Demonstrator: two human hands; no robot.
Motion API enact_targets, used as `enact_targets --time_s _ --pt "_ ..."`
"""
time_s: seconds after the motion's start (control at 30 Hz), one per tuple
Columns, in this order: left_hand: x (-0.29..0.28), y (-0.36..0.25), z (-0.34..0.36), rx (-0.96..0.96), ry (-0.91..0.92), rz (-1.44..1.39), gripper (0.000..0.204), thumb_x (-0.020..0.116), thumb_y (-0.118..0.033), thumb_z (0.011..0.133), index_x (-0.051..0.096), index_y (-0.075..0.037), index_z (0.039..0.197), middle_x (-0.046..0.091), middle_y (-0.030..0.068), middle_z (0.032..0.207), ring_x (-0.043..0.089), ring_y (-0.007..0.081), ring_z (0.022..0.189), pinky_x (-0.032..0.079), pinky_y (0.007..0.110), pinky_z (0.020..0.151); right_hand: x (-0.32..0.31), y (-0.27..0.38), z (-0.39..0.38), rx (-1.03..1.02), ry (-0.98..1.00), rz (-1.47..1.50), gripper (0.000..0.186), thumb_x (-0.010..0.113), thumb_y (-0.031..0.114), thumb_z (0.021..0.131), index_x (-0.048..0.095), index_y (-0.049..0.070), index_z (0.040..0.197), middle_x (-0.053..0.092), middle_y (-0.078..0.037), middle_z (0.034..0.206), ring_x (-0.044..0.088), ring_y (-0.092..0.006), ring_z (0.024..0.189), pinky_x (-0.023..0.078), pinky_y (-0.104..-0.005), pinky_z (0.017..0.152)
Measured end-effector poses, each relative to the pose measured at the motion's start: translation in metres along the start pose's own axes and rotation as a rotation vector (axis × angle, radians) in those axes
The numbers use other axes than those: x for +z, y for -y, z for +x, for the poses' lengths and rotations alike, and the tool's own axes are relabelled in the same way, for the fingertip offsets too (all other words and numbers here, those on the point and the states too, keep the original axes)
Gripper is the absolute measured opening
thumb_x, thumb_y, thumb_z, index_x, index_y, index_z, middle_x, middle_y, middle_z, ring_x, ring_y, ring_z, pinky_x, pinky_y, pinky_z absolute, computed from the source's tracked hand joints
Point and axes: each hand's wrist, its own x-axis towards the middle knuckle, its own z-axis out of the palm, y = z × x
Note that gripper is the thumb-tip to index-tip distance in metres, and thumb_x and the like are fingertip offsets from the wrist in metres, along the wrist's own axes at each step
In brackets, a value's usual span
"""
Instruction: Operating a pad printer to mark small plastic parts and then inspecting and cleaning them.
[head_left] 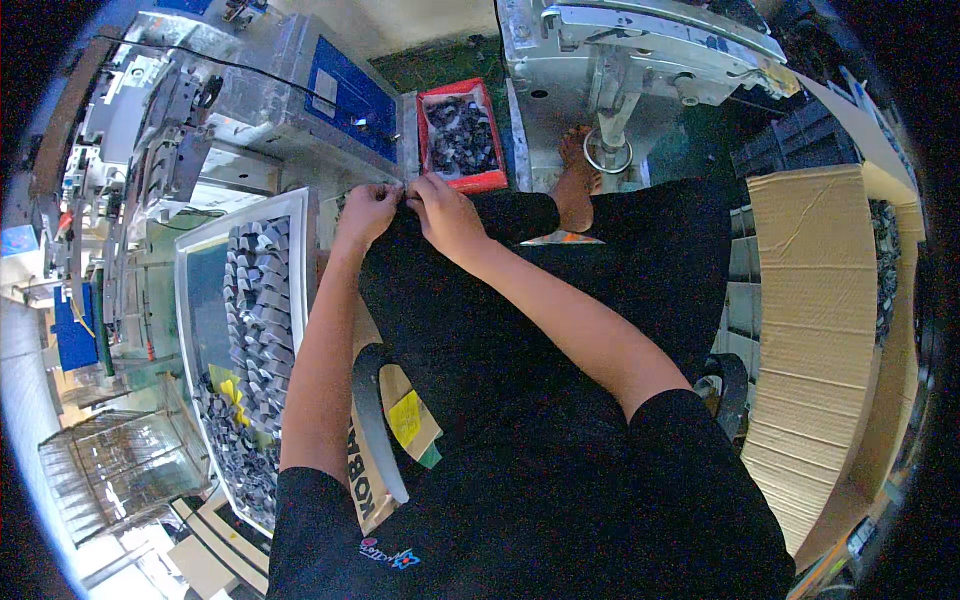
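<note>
One red box point(482, 182) of dark pieces point(462, 135) too many to count stood just beyond the left hand point(370, 213) and right hand point(448, 215), whose fingers were together, on what I could not tell, between one white-rimmed tray point(299, 250) of grey pieces point(262, 320) and one cardboard box point(815, 330).

Parts point(462, 135) are contained in a bin point(476, 183) just beyond the right hand point(450, 215) — pieces point(262, 300) are laid in a tray point(205, 290) to the person's left — and a carton point(815, 350) is set at the right.
</note>
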Motion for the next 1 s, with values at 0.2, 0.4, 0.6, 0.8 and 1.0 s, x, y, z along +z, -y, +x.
enact_targets --time_s 0.2,0.4,0.6,0.8,1.0 --pt "0.003 0.002 0.002 -0.046 -0.011 -0.032 0.042 0.063 -0.043 0.091 0.075 -0.005 0.1 0.072 0.0233 0.089 0.071 0.0384 0.089 0.053 0.044 0.08 0.001 -0.002 0.001 0.015 0.055 -0.035 0.024 0.061 0.001 0.084 0.056 0.004 0.108 0.058 -0.018 0.103 0.062 -0.0412 0.096 0.052 -0.0516 0.078" --pt "0.005 0.004 0.001 -0.072 -0.04 -0.025 0.044 0.063 -0.044 0.091 0.075 -0.003 0.102 0.073 0.0227 0.09 0.072 0.0352 0.089 0.053 0.043 0.081 0.001 0.004 -0.007 -0.023 0.105 -0.107 0.031 0.061 -0.002 0.081 0.058 0.005 0.111 0.058 -0.018 0.105 0.062 -0.0406 0.099 0.054 -0.0503 0.082" --pt "0.007 0.018 0.01 -0.044 0.017 -0.123 0.044 0.064 -0.043 0.092 0.074 -0.001 0.103 0.073 0.0232 0.09 0.073 0.0326 0.088 0.052 0.041 0.082 -0.001 -0.002 -0.014 -0.07 0.0 0.001 0.026 0.062 -0.001 0.083 0.057 0.006 0.108 0.06 -0.017 0.108 0.062 -0.0408 0.099 0.054 -0.05 0.079" --pt "0.008 0.018 0.008 -0.037 0.004 -0.15 0.046 0.063 -0.043 0.093 0.073 0.001 0.101 0.071 0.0236 0.086 0.071 0.0335 0.083 0.052 0.042 0.08 -0.007 -0.014 -0.009 0.046 -0.071 0.299 0.017 0.066 0.004 0.088 0.054 0.005 0.1 0.063 -0.017 0.09 0.064 -0.0419 0.088 0.05 -0.0482 0.071" --pt "0.0 0.004 0.001 -0.059 -0.007 -0.054 0.049 0.063 -0.046 0.093 0.073 0.002 0.096 0.071 0.0235 0.083 0.071 0.0332 0.081 0.051 0.042 0.079 -0.007 -0.013 0.0 0.047 -0.076 0.24 0.016 0.067 0.007 0.088 0.055 0.005 0.098 0.065 -0.019 0.093 0.065 -0.042 0.087 0.05 -0.0485 0.07"
